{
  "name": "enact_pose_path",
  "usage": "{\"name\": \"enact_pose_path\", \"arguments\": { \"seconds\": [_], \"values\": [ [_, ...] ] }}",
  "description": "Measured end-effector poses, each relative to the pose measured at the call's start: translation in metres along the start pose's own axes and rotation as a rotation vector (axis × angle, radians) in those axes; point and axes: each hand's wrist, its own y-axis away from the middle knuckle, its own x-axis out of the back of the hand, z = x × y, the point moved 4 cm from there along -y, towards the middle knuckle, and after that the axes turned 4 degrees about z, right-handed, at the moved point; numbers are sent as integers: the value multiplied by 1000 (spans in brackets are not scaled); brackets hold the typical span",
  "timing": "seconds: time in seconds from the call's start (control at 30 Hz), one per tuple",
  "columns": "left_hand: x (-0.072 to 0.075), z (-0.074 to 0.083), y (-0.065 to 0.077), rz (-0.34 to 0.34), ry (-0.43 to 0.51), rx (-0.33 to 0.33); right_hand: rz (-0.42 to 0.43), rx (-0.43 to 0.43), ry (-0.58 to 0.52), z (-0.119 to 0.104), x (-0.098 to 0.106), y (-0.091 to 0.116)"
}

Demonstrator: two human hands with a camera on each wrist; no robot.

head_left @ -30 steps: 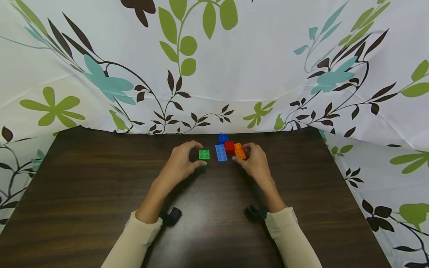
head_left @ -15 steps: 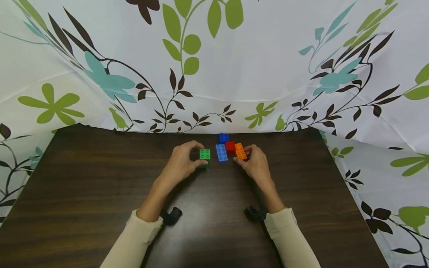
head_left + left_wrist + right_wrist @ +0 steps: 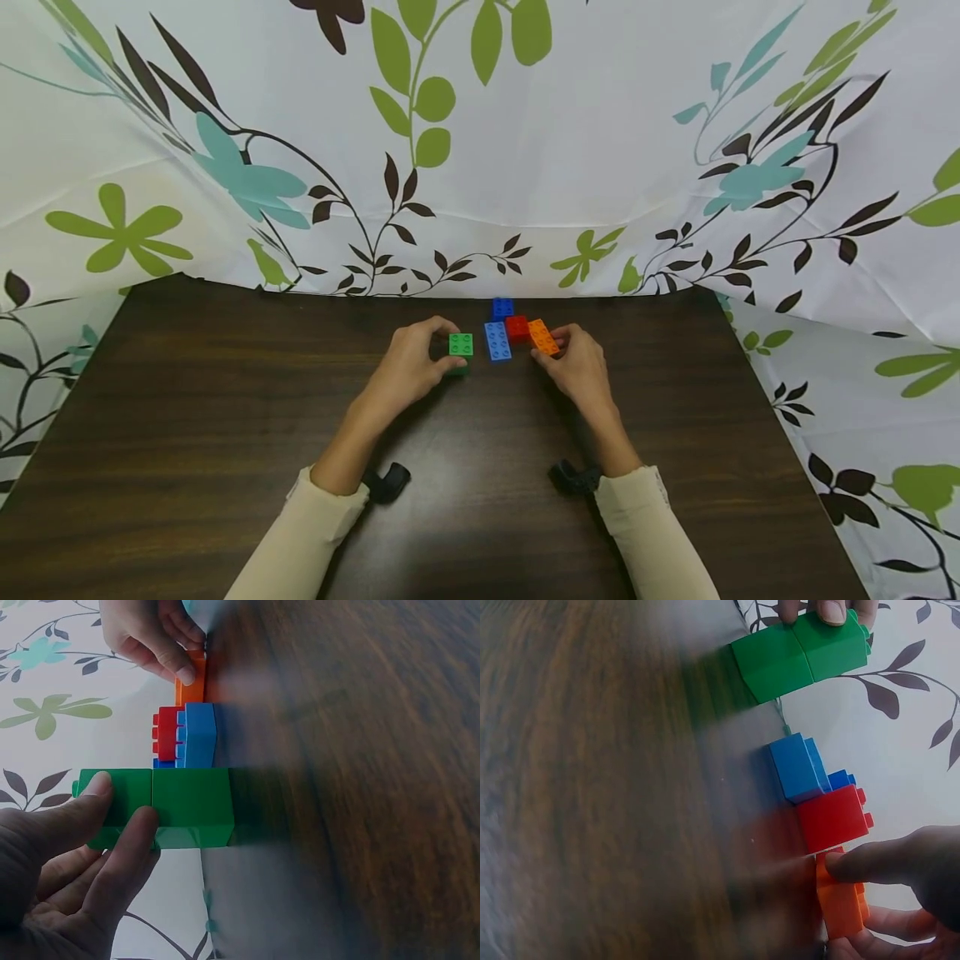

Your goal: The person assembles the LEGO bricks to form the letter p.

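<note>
Table [image 3: 480, 483] dark, wood-grained; leaf-patterned white cloth [image 3: 600, 133] behind; left fingers [image 3: 127, 855] pinching green bricks [image 3: 191, 802], right fingers [image 3: 885, 861] orange brick [image 3: 840, 906].

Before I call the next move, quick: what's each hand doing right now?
Left hand: holding the stack of two green bricks.
Right hand: holding the orange brick between thumb and fingers.

The head view looks from above, forward and down over the desk [image 3: 480, 533]; both wrist views look from low and near, turned sideways, sharing the green bricks [image 3: 191, 806].
</note>
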Motion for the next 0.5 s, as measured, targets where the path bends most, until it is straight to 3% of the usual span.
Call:
{"name": "enact_pose_path", "arguments": {
  "seconds": [0.5],
  "values": [
    [-1,0,-1,-3,31,61,25,-51,1,3,10,-1]
  ]
}}
